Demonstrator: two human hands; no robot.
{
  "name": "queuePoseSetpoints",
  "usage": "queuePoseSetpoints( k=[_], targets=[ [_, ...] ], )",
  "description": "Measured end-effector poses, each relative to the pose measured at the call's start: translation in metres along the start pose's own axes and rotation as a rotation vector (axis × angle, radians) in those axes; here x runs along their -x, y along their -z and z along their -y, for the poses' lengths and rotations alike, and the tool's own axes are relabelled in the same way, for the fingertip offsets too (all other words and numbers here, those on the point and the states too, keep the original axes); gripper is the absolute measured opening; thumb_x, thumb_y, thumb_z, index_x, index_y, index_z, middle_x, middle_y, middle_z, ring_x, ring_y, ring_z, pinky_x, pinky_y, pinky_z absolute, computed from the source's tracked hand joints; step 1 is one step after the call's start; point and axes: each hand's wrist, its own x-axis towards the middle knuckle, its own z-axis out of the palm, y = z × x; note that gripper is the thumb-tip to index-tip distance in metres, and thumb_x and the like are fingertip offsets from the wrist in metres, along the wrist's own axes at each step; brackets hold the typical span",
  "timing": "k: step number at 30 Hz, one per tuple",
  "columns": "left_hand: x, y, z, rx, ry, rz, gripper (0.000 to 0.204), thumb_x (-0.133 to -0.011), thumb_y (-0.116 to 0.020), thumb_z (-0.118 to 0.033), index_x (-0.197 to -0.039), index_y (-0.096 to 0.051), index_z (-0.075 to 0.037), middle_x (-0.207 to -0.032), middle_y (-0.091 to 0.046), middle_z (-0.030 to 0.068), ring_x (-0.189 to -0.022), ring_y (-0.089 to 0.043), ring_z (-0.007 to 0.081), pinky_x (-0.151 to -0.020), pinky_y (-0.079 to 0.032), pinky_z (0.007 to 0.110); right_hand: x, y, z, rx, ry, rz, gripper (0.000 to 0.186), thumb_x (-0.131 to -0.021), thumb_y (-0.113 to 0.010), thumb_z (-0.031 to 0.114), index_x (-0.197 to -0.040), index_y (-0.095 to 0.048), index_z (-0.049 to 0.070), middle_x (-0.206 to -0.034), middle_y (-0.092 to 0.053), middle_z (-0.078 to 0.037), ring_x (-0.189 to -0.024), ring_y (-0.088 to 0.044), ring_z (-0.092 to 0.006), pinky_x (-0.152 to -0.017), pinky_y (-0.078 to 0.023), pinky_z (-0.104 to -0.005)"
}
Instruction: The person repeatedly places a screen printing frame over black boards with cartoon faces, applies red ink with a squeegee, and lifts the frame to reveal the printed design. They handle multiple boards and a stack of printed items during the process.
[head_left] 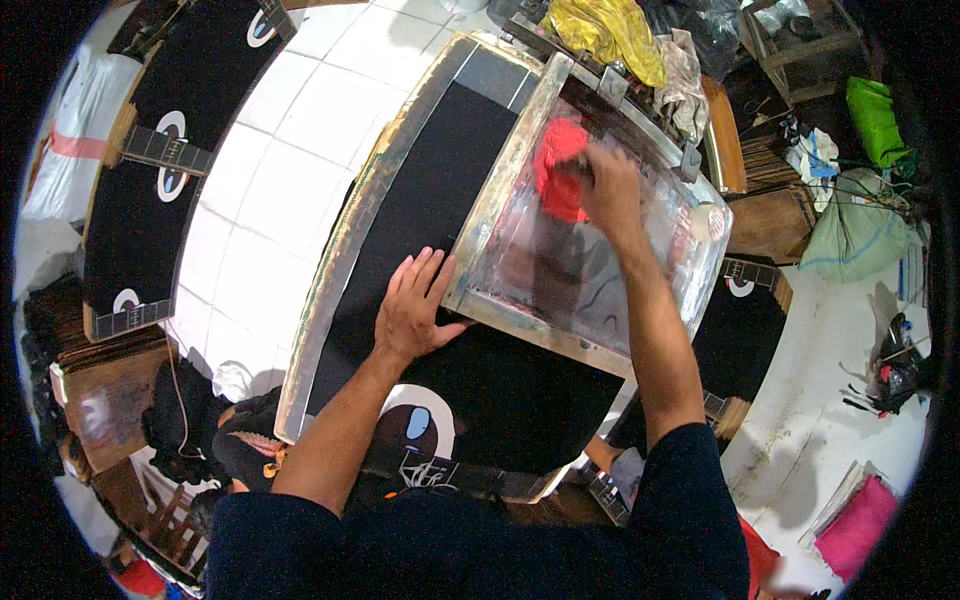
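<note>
A wooden-framed printing screen lies over a long board covered in black cloth. My left hand rests flat on the black cloth, fingers apart, its fingertips beside the frame's lower left corner. Over the screen mesh, my right hand is bent with its fingers curled and smeared by motion. It is next to a bright red patch, either wet ink or a cloth; I cannot tell which. What its fingers hold is hidden. Nearer to me, a printed cartoon eye in white, brown and blue shows on the black cloth.
Another black board with printed eyes stands at the left, beyond white floor tiles. A round lid-like disc sits at the screen's right edge. Yellow cloth, a green bag and a pink bundle lie around.
</note>
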Motion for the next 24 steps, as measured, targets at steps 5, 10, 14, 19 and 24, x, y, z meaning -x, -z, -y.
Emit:
queuePoseSetpoints(
  k=[5,10,14,19,24],
  targets=[
    [0.000,0.000,0.000,-0.009,0.006,0.014,0.111,-0.066,-0.091,-0.046,-0.156,-0.040,-0.007,-0.157,-0.044,0.0163,-0.149,-0.038,0.0360,-0.122,-0.031,0.056,0.020,0.016,-0.005,0.013,0.001,0.137,0.033,-0.078,-0.075,0.012,-0.110,-0.067,0.014,-0.101,-0.070,-0.007,-0.098,-0.064,-0.0323,-0.081,-0.045,-0.0449],
    [0.001,0.001,0.000,-0.034,0.005,0.032,0.108,-0.071,-0.089,-0.048,-0.157,-0.037,-0.008,-0.156,-0.043,0.0175,-0.148,-0.038,0.0346,-0.124,-0.028,0.053,-0.043,-0.014,-0.031,0.020,-0.004,-0.024,0.043,-0.076,-0.077,0.011,-0.118,-0.065,0.015,-0.108,-0.071,-0.006,-0.103,-0.064,-0.0305,-0.081,-0.046,-0.0459],
    [0.002,-0.001,0.001,-0.032,0.003,0.025,0.110,-0.068,-0.090,-0.046,-0.157,-0.038,-0.007,-0.157,-0.044,0.0169,-0.149,-0.037,0.0349,-0.123,-0.029,0.054,-0.030,-0.019,-0.023,0.038,0.024,0.007,0.045,-0.073,-0.081,0.015,-0.116,-0.066,0.015,-0.113,-0.070,-0.006,-0.102,-0.063,-0.0312,-0.081,-0.047,-0.0484],
    [0.001,-0.002,0.001,-0.026,0.006,0.024,0.109,-0.067,-0.091,-0.046,-0.156,-0.039,-0.007,-0.157,-0.043,0.0162,-0.150,-0.037,0.0341,-0.124,-0.028,0.054,0.035,0.017,0.000,0.009,-0.022,0.210,0.041,-0.074,-0.081,0.015,-0.113,-0.068,0.014,-0.105,-0.070,-0.006,-0.101,-0.064,-0.0322,-0.079,-0.046,-0.0472],
    [0.001,-0.002,0.001,-0.038,0.000,0.031,0.109,-0.068,-0.090,-0.048,-0.155,-0.039,-0.006,-0.158,-0.042,0.0156,-0.150,-0.036,0.0338,-0.124,-0.028,0.054,-0.021,0.006,-0.026,-0.013,-0.028,0.100,0.043,-0.074,-0.080,0.015,-0.114,-0.067,0.014,-0.101,-0.070,-0.006,-0.098,-0.065,-0.0323,-0.078,-0.046,-0.0466]
  ],
)
